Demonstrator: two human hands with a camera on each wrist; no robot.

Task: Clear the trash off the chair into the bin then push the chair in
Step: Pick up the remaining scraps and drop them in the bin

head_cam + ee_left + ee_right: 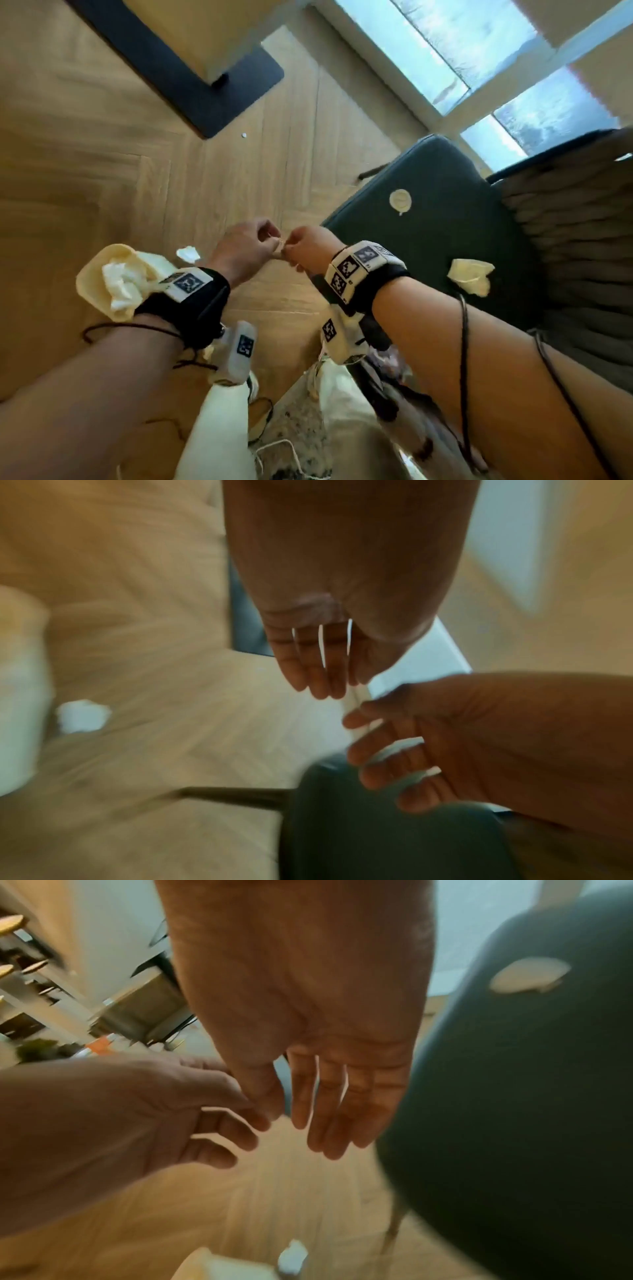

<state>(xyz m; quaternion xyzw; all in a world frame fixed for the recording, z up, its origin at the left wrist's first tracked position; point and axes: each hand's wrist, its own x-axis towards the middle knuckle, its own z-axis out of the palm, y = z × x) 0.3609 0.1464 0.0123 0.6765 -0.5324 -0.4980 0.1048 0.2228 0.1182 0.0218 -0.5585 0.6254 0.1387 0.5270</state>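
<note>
Over the wooden floor, just left of the chair, my left hand (269, 240) and right hand (295, 246) meet fingertip to fingertip. Both pinch a small pale scrap (280, 244), seen as a thin white sliver (356, 696) in the blurred left wrist view. The chair's dark green seat (428, 240) carries a round pale piece (400, 201) and a crumpled pale wrapper (470, 275). The pale yellow bin (89, 281), with white tissue inside, stands on the floor beside my left wrist. In the right wrist view the round piece (527, 978) lies on the seat (514, 1110).
A white crumpled scrap (187, 254) lies on the floor between the bin and my hands, and a tiny white speck (244, 135) lies farther off. A table's dark base plate (191, 78) sits at the top. The chair's woven back (575, 240) is at the right, with windows behind.
</note>
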